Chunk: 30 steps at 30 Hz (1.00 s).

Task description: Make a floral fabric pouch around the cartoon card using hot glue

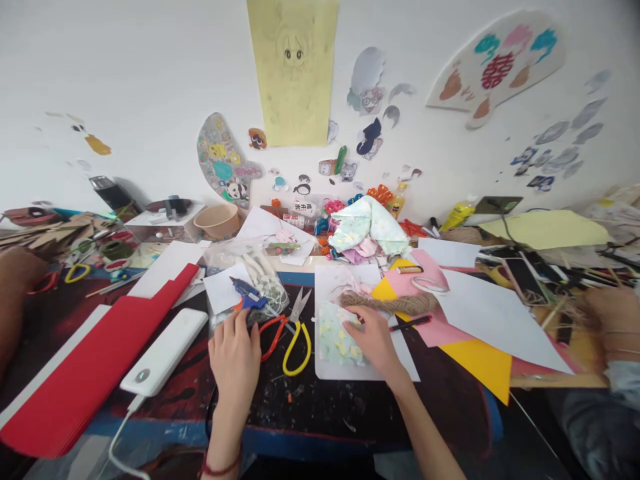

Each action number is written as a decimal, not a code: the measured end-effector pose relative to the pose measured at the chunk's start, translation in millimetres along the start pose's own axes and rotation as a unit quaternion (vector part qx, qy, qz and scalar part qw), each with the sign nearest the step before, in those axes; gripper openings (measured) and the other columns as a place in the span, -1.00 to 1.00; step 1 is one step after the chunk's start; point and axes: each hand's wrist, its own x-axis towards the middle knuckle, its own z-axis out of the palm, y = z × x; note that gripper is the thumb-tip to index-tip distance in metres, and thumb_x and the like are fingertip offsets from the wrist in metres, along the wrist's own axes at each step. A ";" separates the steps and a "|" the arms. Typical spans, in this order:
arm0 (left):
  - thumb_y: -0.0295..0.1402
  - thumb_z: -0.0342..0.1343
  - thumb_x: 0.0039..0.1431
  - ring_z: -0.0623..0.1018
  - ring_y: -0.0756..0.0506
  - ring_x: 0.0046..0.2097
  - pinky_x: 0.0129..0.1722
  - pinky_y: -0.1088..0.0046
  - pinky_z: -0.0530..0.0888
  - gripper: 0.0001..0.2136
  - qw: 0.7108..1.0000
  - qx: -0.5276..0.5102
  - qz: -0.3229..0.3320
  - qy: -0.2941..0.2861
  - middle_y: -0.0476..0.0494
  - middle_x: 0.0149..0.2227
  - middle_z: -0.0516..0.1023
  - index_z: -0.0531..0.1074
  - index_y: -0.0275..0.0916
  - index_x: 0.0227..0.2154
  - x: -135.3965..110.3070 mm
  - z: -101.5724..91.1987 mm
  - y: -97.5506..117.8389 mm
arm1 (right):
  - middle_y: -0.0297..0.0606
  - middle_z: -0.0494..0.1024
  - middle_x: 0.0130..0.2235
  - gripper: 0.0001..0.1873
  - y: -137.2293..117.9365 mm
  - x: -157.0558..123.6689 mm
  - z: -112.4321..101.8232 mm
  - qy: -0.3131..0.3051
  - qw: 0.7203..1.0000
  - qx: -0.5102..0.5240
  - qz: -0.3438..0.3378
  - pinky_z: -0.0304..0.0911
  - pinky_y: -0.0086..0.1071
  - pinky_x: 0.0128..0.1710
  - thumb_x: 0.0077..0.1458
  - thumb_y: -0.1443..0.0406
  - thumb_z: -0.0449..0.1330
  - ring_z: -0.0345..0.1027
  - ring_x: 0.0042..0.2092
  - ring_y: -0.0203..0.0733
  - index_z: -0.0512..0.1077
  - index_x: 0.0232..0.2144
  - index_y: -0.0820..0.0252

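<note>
My left hand [235,353] lies with its fingers stretched forward, the tips at a blue glue gun [253,297] that rests on a clear plastic bag. Just right of it are scissors [299,333] with one orange and one yellow handle, blades spread. My right hand [373,339] rests over a pale green floral cloth piece [334,339], thumb and forefinger apart at its edge. Beneath the cloth is a white board [327,371]. A black pen [413,323] lies beside the right hand, and a hank of brown twine [395,304] lies just beyond it.
Red card [100,367] and a white power bank [167,350] with a cable lie at left. Pink, yellow and white paper [495,320] covers the right. Bunched floral fabric [370,227] and a tan bowl [217,220] stand by the wall. Other people's arms [617,320] reach in at both sides.
</note>
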 end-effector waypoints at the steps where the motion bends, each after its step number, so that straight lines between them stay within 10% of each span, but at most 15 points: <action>1: -0.27 -0.08 0.39 0.48 -0.38 0.00 -0.13 0.11 0.42 -0.64 0.999 0.049 -0.017 -0.010 -0.43 -0.01 0.53 0.38 -0.36 0.10 2.5 0.2 -2.6 | -0.10 0.63 -0.16 -0.83 1.3 2.3 2.0 -0.003 1.000 -0.001 -0.008 0.32 -0.03 -0.04 0.07 0.30 0.23 0.45 -0.11 0.07 0.57 -0.26 0.15; 6: -0.24 -0.09 0.38 0.44 -0.34 -0.10 -0.22 0.19 0.40 -0.61 0.991 0.120 -0.028 -0.048 -0.41 -0.14 0.48 0.32 -0.42 0.11 18.7 11.0 -12.8 | -0.11 0.58 -0.13 -0.92 2.3 8.9 9.6 -0.023 0.998 0.024 -0.054 0.31 -0.03 0.05 0.10 0.35 0.22 0.42 0.00 0.06 0.52 -0.42 0.13; 15: -0.28 -0.12 0.42 0.50 -0.26 -0.12 -0.16 0.26 0.46 -0.66 0.995 0.081 0.003 -0.060 -0.30 -0.17 0.46 0.30 -0.39 0.10 28.3 27.2 -26.6 | -0.19 0.60 -0.21 -0.65 5.9 -5.7 16.6 -0.054 0.993 0.055 -0.084 0.43 -0.18 -0.10 0.22 0.43 0.04 0.51 -0.15 -0.08 0.53 -0.06 0.09; 30: -0.15 0.08 0.33 0.54 -0.16 -0.21 -0.25 0.34 0.49 -0.60 0.996 -0.063 -0.055 0.031 -0.19 -0.13 0.42 0.38 -0.22 0.14 23.1 38.2 -41.7 | -0.10 0.49 -0.07 -0.64 -2.9 -12.6 31.9 0.004 0.991 -0.060 -0.118 0.44 -0.16 -0.07 0.28 0.42 0.07 0.45 -0.02 -0.02 0.46 0.05 0.08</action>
